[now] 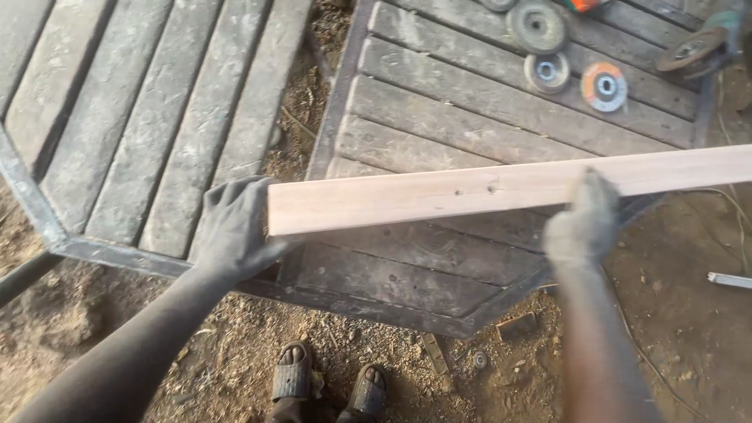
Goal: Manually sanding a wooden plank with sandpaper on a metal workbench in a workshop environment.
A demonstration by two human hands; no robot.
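My left hand (pixel 233 227), in a grey glove, has its fingers (pixel 249 205) wrapped on the near end of the plank (pixel 470 192), thumb hooked under its lower edge. My right hand (pixel 583 223), gloved too, grips the plank further along, fingers (pixel 594 188) curled over its top edge and closed on the wood. The plank spans between both sets of fingers and runs on past the right ones, out of view. Its long axis goes left to right, the far end a little higher. It is pale, fresh-cut wood, flat and straight, with a small dark knot between my fingers. Below my fingers lies a slatted grey panel (pixel 454 117) in a metal frame; beyond the right fingers four grinding discs (pixel 604 86) rest on it. Under my wrists are my sandals (pixel 291 372) on dirt.
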